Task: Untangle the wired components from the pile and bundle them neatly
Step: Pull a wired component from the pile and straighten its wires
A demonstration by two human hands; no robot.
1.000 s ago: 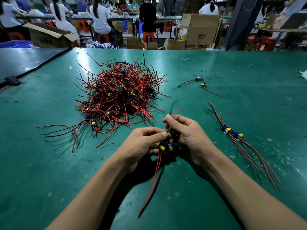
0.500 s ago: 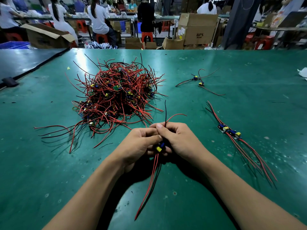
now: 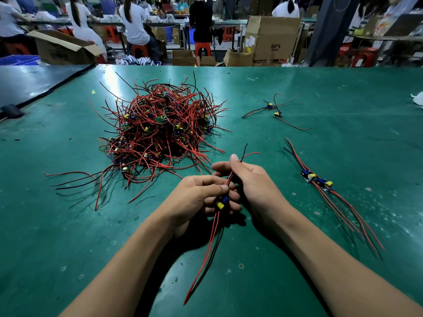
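A tangled pile of red and black wired components with small yellow and blue parts lies on the green table. Just in front of it, my left hand grips one wired component by its small board. Its long red and black leads hang down toward me. My right hand pinches the upper wires of the same component between thumb and fingers, and their ends stick up past my fingertips.
A straightened bundle of components lies to the right of my hands. Two loose components sit farther back right. Cardboard boxes and seated people fill the background beyond the table's far edge. A dark table adjoins at left.
My right hand has slid a little up along the upper wires, with the thumb now raised. The left hand keeps its grip on the component.
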